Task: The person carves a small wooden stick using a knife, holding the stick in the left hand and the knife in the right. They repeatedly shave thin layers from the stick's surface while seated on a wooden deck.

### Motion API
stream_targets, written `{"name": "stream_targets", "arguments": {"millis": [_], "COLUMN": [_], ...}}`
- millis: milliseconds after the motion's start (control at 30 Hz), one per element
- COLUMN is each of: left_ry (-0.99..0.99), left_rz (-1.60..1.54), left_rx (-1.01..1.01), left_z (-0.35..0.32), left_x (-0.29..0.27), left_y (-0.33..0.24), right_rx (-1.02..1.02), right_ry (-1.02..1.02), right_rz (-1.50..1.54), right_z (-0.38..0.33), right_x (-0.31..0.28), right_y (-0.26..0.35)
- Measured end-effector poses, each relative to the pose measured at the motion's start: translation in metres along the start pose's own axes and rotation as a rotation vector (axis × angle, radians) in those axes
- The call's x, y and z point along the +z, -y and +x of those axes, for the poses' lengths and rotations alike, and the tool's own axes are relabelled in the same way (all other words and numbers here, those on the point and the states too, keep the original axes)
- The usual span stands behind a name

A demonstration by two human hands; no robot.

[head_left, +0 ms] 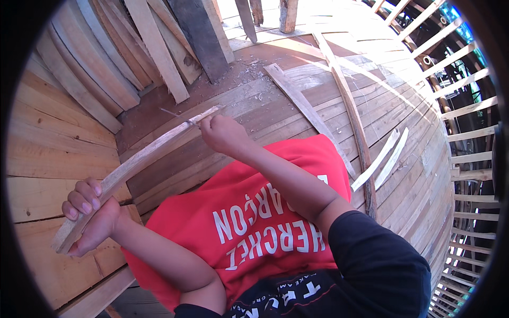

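"Where is the piece of wood?"

"The long, pale, slightly curved wooden strip [143, 153] is held up off to the left of the bright red cloth with white lettering [265, 164] spread over the person's lap. Its long axis slants from lower left to upper right."

"And the hands?"

"The bare left hand [102, 225] is wrapped round the lower-left end, fingers curled over the outer side, palm against the inner. The bare right hand [225, 135] is closed into a fist beside the upper-right end."

"Closed on what?"

"On a thin, narrow, grey blade-like tool [193, 123], it seems (the fist hides any handle, so I can't tell its shape). The tool pokes out leftward, across the strip."

"So which relation matters most?"

"That crossing, I'd judge: tool athwart the long axis, close to the upper-right tip. The right hand is far nearer that spot; the left is at the opposite end, with most of the strip's length between them."

"Anything nearby?"

"Two slim, whitish wooden slivers [377, 161] on the brown plank floor [297, 116], well to the right."
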State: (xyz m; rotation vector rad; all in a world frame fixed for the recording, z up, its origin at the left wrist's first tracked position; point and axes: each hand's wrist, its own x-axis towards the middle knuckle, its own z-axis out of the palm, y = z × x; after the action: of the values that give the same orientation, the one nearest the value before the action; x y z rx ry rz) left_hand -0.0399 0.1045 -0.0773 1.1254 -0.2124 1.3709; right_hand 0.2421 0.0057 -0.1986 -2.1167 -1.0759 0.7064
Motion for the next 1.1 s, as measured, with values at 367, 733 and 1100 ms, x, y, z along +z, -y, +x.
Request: {"name": "stream_targets", "arguments": {"millis": [367, 733, 1100], "left_ry": [-0.174, -0.248, -0.104], "left_rz": [0.040, 0.115, 0.074], "left_rx": [0.033, 0.068, 0.076], "left_z": [-0.003, 0.002, -0.001], "left_x": [0.004, 0.039, 0.082], "left_y": [0.000, 0.013, 0.027], "right_rx": [0.104, 0.127, 0.025], "right_ry": [0.026, 0.120, -0.036], "right_rz": [0.060, 0.118, 0.212], "right_z": [0.004, 0.021, 0.010], "right_x": [0.008, 0.018, 0.017], "right_y": [0.000, -0.021, -0.036]}}
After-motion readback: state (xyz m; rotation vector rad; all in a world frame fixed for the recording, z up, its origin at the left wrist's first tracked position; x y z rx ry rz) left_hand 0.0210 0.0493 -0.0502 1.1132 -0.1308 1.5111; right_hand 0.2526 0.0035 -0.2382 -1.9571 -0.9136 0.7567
